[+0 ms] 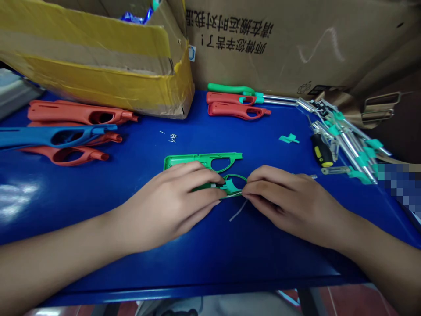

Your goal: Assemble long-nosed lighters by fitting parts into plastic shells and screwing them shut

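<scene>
Flat on the blue table lies a green lighter shell half (234,161), its inside facing up. Just nearer to me, a second green lighter shell half (239,177) is gripped between my hands. My left hand (174,197) has its fingers closed on this nearer half. A turquoise trigger piece (233,186) sits in it beside my left fingertips. With fingertips pinched at the nozzle end, my right hand (286,197) covers that end, and what exactly it pinches is hidden. A thin pale tube (238,211) sticks out below those fingertips.
Red lighter shells (66,112) and a blue one (49,136) lie at the left. Behind stand a taped cardboard box (131,66) and more lighter shells (237,110). At right are metal lighter tubes (345,136), a screwdriver (321,151) and a loose turquoise trigger (289,138). Small springs (173,138) lie mid-table.
</scene>
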Motion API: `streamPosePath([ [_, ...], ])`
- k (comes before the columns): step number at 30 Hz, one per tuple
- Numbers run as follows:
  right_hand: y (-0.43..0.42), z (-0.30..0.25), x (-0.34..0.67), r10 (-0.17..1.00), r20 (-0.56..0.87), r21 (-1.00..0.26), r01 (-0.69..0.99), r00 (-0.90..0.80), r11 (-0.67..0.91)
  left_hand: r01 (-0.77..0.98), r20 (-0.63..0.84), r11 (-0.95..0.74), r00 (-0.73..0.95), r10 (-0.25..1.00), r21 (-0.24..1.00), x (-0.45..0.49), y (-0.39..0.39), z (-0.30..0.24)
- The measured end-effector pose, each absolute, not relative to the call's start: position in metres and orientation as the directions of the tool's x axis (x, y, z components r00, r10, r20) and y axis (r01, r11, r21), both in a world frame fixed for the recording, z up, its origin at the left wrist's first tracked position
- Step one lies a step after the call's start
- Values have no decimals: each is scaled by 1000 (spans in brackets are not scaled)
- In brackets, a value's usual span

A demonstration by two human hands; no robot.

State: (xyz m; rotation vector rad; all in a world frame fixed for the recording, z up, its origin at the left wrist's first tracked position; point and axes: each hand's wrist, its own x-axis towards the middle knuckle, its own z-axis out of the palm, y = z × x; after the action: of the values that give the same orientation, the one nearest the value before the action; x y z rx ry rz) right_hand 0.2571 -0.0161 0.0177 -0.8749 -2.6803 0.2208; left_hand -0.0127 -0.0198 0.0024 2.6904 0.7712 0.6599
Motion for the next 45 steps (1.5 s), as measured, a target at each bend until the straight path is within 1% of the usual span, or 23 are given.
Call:
streamPosePath([
  [10,-16,17,260,601,210,-263,548,-771,794,419,372,-849,768,521,323,-15,-19,3],
  [15,-17,18,260,594,239,-259,539,-768,801,414,373,-851,771,516,322,-15,-18,3],
  [19,-18,18,261,587,264,-243,537,-765,808,415,375,-850,769,518,325,-15,-18,2],
  [28,-18,18,262,576,264,-223,533,-774,817,405,396,-857,764,509,319,-15,-18,3],
  [33,-18,18,262,567,269,-180,538,-778,823,405,398,-854,761,513,326,-16,-18,2],
  [41,-19,17,263,553,290,-145,535,-781,832,412,407,-856,756,513,314,-16,-18,2],
  [45,-19,17,263,550,292,-131,537,-782,833,407,406,-852,754,517,329,-17,-18,1],
])
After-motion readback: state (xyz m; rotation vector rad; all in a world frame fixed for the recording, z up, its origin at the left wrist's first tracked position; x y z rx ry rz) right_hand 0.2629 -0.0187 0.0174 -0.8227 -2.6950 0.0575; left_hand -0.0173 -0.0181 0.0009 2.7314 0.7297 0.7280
